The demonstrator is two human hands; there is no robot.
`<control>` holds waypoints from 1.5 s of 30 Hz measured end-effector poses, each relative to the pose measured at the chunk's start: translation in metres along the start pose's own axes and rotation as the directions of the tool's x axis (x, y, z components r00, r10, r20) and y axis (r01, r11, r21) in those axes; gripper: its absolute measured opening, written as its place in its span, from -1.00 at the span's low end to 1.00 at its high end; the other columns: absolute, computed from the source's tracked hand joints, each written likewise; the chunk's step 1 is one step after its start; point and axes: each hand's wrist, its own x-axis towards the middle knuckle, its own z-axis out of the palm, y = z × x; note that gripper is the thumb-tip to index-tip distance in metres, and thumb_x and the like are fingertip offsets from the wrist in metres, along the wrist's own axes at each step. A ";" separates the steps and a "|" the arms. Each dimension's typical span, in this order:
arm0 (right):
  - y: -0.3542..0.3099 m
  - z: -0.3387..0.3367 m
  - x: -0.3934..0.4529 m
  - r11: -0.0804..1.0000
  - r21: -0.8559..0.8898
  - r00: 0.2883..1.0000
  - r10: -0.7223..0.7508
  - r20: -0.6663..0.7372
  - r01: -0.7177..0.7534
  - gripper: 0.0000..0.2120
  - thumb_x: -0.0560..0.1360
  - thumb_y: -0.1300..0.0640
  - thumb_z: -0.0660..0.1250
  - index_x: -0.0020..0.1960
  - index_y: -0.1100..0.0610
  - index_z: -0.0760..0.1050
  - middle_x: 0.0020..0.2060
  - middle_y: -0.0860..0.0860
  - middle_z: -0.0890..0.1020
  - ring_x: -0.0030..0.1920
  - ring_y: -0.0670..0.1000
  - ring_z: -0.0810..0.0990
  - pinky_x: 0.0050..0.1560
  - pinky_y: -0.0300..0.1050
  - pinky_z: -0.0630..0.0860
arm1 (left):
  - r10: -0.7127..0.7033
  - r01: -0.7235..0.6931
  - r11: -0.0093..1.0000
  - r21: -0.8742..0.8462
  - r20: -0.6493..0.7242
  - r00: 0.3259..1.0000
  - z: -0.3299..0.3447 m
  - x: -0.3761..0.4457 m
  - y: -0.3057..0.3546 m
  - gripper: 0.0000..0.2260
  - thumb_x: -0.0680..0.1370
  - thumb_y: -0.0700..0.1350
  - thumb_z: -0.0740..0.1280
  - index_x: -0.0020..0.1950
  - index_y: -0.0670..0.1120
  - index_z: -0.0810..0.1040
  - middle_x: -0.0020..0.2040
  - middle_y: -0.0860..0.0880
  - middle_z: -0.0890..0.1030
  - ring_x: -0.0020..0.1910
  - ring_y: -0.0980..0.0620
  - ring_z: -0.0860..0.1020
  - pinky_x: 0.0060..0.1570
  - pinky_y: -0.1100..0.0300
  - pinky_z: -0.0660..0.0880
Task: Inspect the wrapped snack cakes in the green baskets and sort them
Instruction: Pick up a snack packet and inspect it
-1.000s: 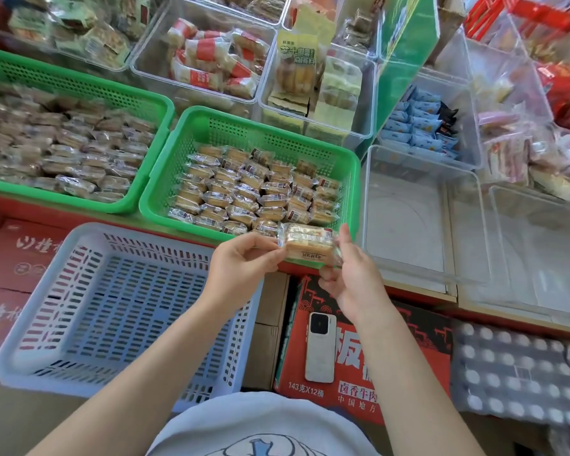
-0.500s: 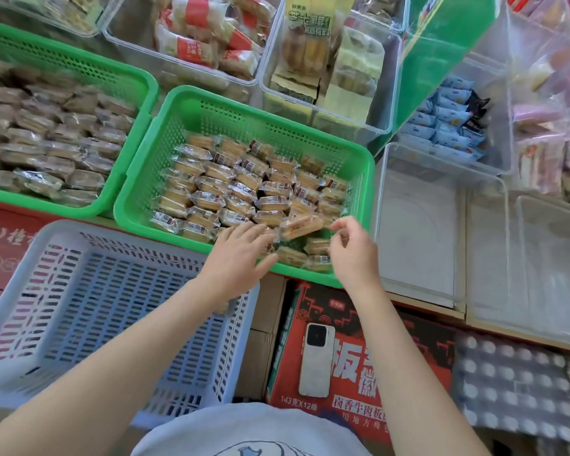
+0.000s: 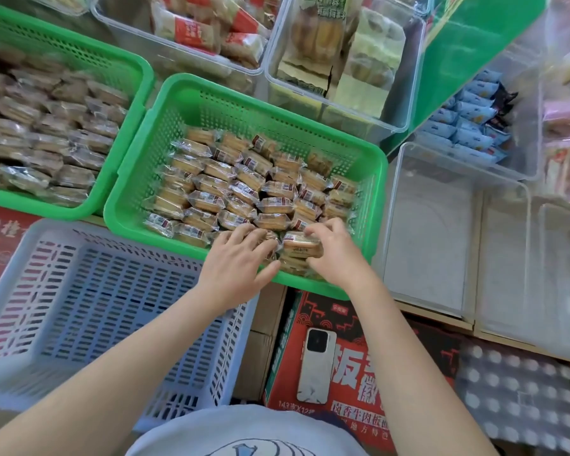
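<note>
A green basket (image 3: 191,93) in the middle holds several rows of clear-wrapped snack cakes (image 3: 244,189). At its near right corner my right hand (image 3: 338,255) grips one wrapped cake (image 3: 301,246) lying on the pile, fingers curled over its top. My left hand (image 3: 239,261) lies flat beside it, fingers stretched over cakes at the basket's near edge. A second green basket (image 3: 135,74) at the left is full of similar, darker wrapped cakes (image 3: 46,139).
A pale blue slotted basket (image 3: 89,297) sits below the green ones. Clear bins (image 3: 441,232) stand to the right, with stocked clear bins of snacks (image 3: 339,54) behind. A white phone (image 3: 316,365) lies on a red carton (image 3: 359,373).
The cake I held up in both hands has gone down into the basket's near right corner. My left hand let go and now lies flat on the cakes. The view has moved closer.
</note>
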 end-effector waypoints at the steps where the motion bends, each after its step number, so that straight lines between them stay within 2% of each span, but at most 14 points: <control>1: 0.000 0.001 -0.001 1.000 -0.007 1.000 -0.009 -0.020 0.009 -0.53 0.52 0.20 0.40 0.38 -0.01 0.39 0.31 0.02 0.30 0.24 0.03 0.41 0.19 -0.09 0.49 | 0.000 0.000 1.000 -0.006 -0.007 1.000 0.001 0.000 0.000 -0.43 0.60 0.29 -0.07 0.41 0.08 0.52 0.43 0.00 0.51 0.48 -0.09 0.35 0.33 -0.07 0.34; 4: 0.000 0.005 -0.003 0.987 -0.127 0.985 -0.111 -0.131 0.094 -0.66 0.52 0.19 0.36 0.29 0.08 0.46 0.14 0.01 0.42 0.16 0.02 0.41 0.21 0.01 0.49 | 0.002 -0.002 1.000 -0.010 -0.023 1.000 0.002 0.001 0.000 -0.42 0.60 0.28 -0.05 0.40 0.06 0.53 0.41 -0.01 0.53 0.47 -0.10 0.37 0.31 -0.07 0.36; 7: 0.001 0.004 -0.005 0.954 -0.262 0.953 -0.205 -0.222 0.144 -0.70 0.48 0.09 0.33 0.21 0.07 0.52 0.06 -0.01 0.52 0.10 0.05 0.43 0.14 0.04 0.46 | -0.004 0.003 1.000 -0.002 -0.024 1.000 0.003 0.001 0.000 -0.41 0.61 0.30 -0.06 0.42 0.06 0.52 0.42 0.00 0.52 0.47 -0.09 0.36 0.32 -0.07 0.36; 10: 0.001 -0.003 -0.012 0.974 -0.126 0.944 -0.213 -0.250 0.187 -0.74 0.47 0.05 0.34 0.15 0.04 0.47 -0.02 -0.05 0.53 0.02 0.04 0.46 0.03 -0.03 0.46 | -0.005 0.005 1.000 0.002 -0.027 1.000 0.003 0.001 0.000 -0.40 0.60 0.30 -0.07 0.42 0.05 0.51 0.42 0.00 0.52 0.48 -0.08 0.35 0.33 -0.08 0.35; 13: -0.001 -0.007 -0.017 0.977 -0.037 0.956 -0.215 -0.200 0.212 -0.79 0.52 0.07 0.35 0.13 0.02 0.43 -0.09 -0.06 0.52 -0.12 0.01 0.50 -0.14 -0.03 0.50 | -0.011 0.011 1.000 0.002 -0.024 1.000 0.002 0.001 0.001 -0.36 0.59 0.32 -0.10 0.48 0.04 0.47 0.46 0.00 0.48 0.50 -0.07 0.31 0.37 -0.08 0.32; 20: -0.002 0.007 -0.012 0.970 -0.180 0.957 -0.198 -0.211 0.161 -0.70 0.54 0.10 0.40 0.25 0.08 0.49 0.00 0.03 0.39 0.09 0.06 0.43 -0.04 -0.06 0.48 | -0.019 0.019 1.000 0.015 -0.031 0.999 -0.001 0.000 0.003 -0.30 0.56 0.32 -0.19 0.53 0.05 0.41 0.50 0.02 0.44 0.54 -0.04 0.26 0.41 -0.04 0.24; 23: -0.010 0.019 -0.007 0.968 -0.173 0.958 -0.215 -0.192 0.183 -0.68 0.58 0.18 0.34 0.32 0.14 0.46 0.10 0.07 0.44 0.12 0.10 0.47 0.02 0.01 0.52 | -0.018 0.019 1.000 0.024 -0.018 1.000 -0.002 0.000 0.004 -0.27 0.55 0.33 -0.22 0.54 0.06 0.38 0.52 0.02 0.41 0.55 -0.03 0.23 0.42 -0.03 0.22; 27: -0.013 0.031 -0.003 0.956 -0.236 0.949 -0.227 -0.219 0.174 -0.80 0.55 0.35 0.24 0.14 0.17 0.45 0.04 0.09 0.56 0.05 0.15 0.54 -0.05 0.02 0.48 | -0.009 0.010 1.000 0.028 -0.017 1.000 -0.002 -0.001 0.003 -0.27 0.55 0.32 -0.22 0.54 0.04 0.38 0.51 0.00 0.42 0.55 -0.05 0.24 0.43 -0.05 0.22; 31: -0.009 0.028 0.001 0.927 -0.349 0.957 -0.218 -0.193 0.141 -0.82 0.60 0.24 0.23 0.12 0.16 0.58 0.12 0.07 0.54 0.16 0.12 0.45 0.10 0.01 0.41 | 0.011 -0.009 0.999 0.031 -0.057 0.998 -0.001 -0.001 0.003 -0.30 0.58 0.30 -0.18 0.49 -0.01 0.45 0.49 -0.06 0.45 0.54 -0.10 0.27 0.45 -0.09 0.17; 35: -0.011 0.015 0.006 0.967 -0.227 0.925 -0.188 -0.330 0.116 -0.84 0.61 0.20 0.25 0.14 0.20 0.53 0.04 0.09 0.54 0.09 0.10 0.47 0.02 -0.03 0.48 | 0.069 -0.069 0.997 0.034 -0.009 0.998 -0.005 0.001 0.010 -0.32 0.60 0.33 -0.25 0.60 0.07 0.23 0.66 -0.10 0.08 0.64 -0.11 -0.07 0.57 -0.14 -0.20; 37: -0.011 0.013 0.012 0.977 -0.202 0.912 -0.145 -0.384 0.070 -0.83 0.62 0.19 0.24 0.18 0.20 0.49 0.07 0.09 0.54 0.10 0.10 0.48 0.01 -0.03 0.49 | 0.107 -0.109 0.993 0.048 0.029 0.994 -0.008 0.006 0.015 -0.38 0.63 0.36 -0.23 0.63 0.16 0.11 0.67 -0.08 -0.07 0.63 -0.13 -0.20 0.56 -0.17 -0.26; 41: -0.010 0.018 0.024 0.981 -0.192 0.925 -0.050 -0.376 -0.025 -0.80 0.63 0.17 0.25 0.21 0.19 0.50 0.14 0.09 0.52 0.14 0.09 0.50 0.03 -0.06 0.47 | 0.098 -0.107 0.991 0.081 0.106 0.989 -0.011 0.013 0.019 -0.36 0.60 0.40 -0.22 0.63 0.21 0.08 0.66 -0.08 -0.13 0.62 -0.18 -0.23 0.56 -0.21 -0.25; 45: -0.012 0.022 0.028 0.989 -0.123 0.923 0.024 -0.383 -0.077 -0.88 0.60 0.18 0.29 0.11 0.17 0.52 0.07 0.08 0.54 0.11 0.09 0.50 0.04 -0.02 0.48 | 0.086 -0.097 0.992 0.081 0.126 0.988 -0.012 0.012 0.019 -0.36 0.59 0.40 -0.22 0.63 0.22 0.09 0.66 -0.06 -0.13 0.63 -0.17 -0.22 0.56 -0.21 -0.25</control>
